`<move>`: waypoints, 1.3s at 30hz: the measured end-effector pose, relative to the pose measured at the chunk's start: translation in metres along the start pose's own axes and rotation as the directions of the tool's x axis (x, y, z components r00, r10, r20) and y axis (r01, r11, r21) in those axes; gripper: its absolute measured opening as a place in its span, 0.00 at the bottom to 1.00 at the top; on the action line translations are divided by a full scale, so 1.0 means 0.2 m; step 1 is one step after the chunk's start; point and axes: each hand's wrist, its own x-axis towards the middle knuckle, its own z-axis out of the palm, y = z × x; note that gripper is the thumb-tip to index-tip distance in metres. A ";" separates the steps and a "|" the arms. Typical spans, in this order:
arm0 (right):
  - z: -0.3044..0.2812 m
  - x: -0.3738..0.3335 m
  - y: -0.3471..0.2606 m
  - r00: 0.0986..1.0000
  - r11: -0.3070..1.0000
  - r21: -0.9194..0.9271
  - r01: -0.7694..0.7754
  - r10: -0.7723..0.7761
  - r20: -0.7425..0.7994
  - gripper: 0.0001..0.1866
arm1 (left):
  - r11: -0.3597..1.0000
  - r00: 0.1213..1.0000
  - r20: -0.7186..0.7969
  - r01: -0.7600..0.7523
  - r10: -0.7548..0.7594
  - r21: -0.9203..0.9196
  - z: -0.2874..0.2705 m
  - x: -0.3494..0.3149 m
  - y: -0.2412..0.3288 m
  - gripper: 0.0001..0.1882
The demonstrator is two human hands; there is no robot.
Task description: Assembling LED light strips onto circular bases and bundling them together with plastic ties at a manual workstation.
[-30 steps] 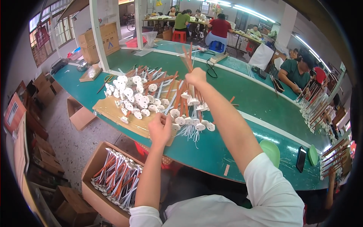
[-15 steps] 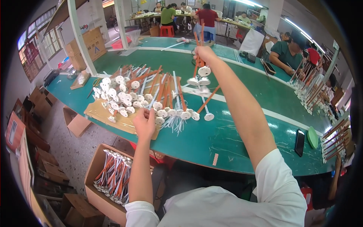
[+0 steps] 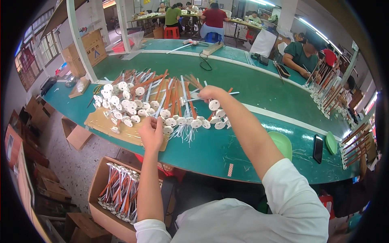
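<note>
My right hand (image 3: 210, 94) is closed round a bunch of strips with white round disc ends (image 3: 214, 105). Their brown tips (image 3: 195, 82) stick out to the left of the fist, smeared by motion, and more discs hang below it. Near the front of the table my left hand (image 3: 150, 133) has its fingers curled at the lower end of a pale strip (image 3: 161, 106), which they appear to pinch. Around it lies a heap of disc-ended strips (image 3: 129, 104), brown and white, on a sheet of brown cardboard (image 3: 99, 121). Thin white ties (image 3: 184, 133) fan out between the hands.
Below the table at left, an open carton (image 3: 97, 190) holds many bundled strips. A green plate (image 3: 281, 145), a black phone (image 3: 318, 148) and a green dish (image 3: 331, 143) lie at right. A co-worker (image 3: 302, 56) sits at the far right beside standing bundles (image 3: 322, 95).
My right hand has come down and slightly left, bringing the bunch from above the table to beside the heap. The left hand stays at nearly the same spot.
</note>
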 end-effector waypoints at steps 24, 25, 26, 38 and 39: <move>-0.25 -0.33 0.04 0.998 0.968 -0.243 0.059 -0.059 0.008 0.16 | 1.000 0.999 0.038 -0.001 0.000 0.028 -0.01 0.00 0.01 0.14; -0.19 -0.28 0.06 0.997 0.969 -0.241 0.051 -0.063 -0.040 0.20 | 1.000 0.999 0.035 -0.012 0.011 0.028 0.00 0.01 0.01 0.14; -0.13 -0.25 0.06 0.997 0.970 -0.238 0.054 -0.066 -0.046 0.20 | 1.000 0.999 0.042 -0.016 0.015 0.024 0.01 0.01 0.01 0.14; -0.16 -0.30 0.15 0.676 0.968 0.165 0.190 -0.007 -0.737 0.41 | 1.000 0.999 0.046 -0.008 0.008 -0.005 0.01 -0.02 0.02 0.13; -0.23 -0.34 0.16 0.671 0.967 0.173 0.189 0.001 -0.741 0.41 | 1.000 1.000 0.017 0.007 -0.007 -0.008 -0.01 -0.01 -0.01 0.13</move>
